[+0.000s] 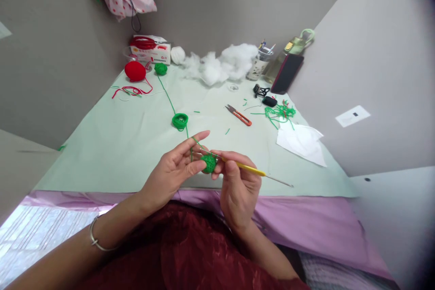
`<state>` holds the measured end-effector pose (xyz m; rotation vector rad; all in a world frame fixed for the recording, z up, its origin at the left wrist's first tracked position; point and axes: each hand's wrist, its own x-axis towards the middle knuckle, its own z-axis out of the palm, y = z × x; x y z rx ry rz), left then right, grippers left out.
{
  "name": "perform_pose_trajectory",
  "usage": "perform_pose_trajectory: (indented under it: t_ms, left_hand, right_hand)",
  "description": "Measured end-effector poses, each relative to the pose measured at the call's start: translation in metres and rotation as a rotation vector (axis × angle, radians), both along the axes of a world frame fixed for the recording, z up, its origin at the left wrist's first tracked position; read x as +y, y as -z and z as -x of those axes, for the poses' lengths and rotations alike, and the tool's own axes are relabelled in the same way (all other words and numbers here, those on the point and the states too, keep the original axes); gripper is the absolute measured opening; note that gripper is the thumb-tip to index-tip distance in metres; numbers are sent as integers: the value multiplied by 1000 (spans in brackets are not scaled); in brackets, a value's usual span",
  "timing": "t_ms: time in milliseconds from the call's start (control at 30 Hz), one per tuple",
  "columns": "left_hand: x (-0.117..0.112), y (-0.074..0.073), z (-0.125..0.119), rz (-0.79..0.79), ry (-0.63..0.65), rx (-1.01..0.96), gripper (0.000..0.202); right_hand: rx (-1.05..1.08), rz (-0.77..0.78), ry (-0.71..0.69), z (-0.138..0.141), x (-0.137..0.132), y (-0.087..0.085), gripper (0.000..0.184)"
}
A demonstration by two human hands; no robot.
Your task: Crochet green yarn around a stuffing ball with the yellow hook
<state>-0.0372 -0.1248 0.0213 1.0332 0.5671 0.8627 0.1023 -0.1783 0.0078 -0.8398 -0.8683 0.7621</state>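
Observation:
Between thumb and fingers, my left hand [176,163] pinches a small green crochet piece [209,163], rounded in shape. Green yarn runs over its raised index finger. My right hand [239,186] grips a crochet hook [249,169] with a yellow handle; its far metal tip meets the top of the piece, and the other end points out to the right. Whether a loop sits on the tip is too small to tell. The working strand leads back to a green yarn coil [180,121] lying on the table, then on to a green yarn ball [161,69].
Orange thread snips [239,115] lie mid-table. White stuffing [220,63] is heaped at the back. A red yarn ball [135,71] sits at left. Green yarn scraps [280,112], a white sheet [301,142], a phone [287,74] and a pen cup [259,64] are on the right.

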Motion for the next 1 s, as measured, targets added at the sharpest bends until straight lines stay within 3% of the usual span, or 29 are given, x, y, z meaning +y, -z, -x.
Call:
perform_pose_trajectory:
  t_ms: [200,400,800,900,1000]
  left_hand:
    - [-8,-12,1,76,26,64,71]
    - [-6,-15,10,1,-23,177,70]
    - [3,-8,10,31,31,18,90]
    - [3,-9,7,-4,-8,27,92]
    - [1,-7,1,-114,-119,64,89]
  right_hand:
    - [-12,65,7,5,0,0,12]
    - [-23,85,-130,-4,2,1,13]
    - [123,97,-341,-17,9,-2,13]
    - [64,56,-355,-19,8,0,9]
    - [-32,32,-274,-18,8,4,7]
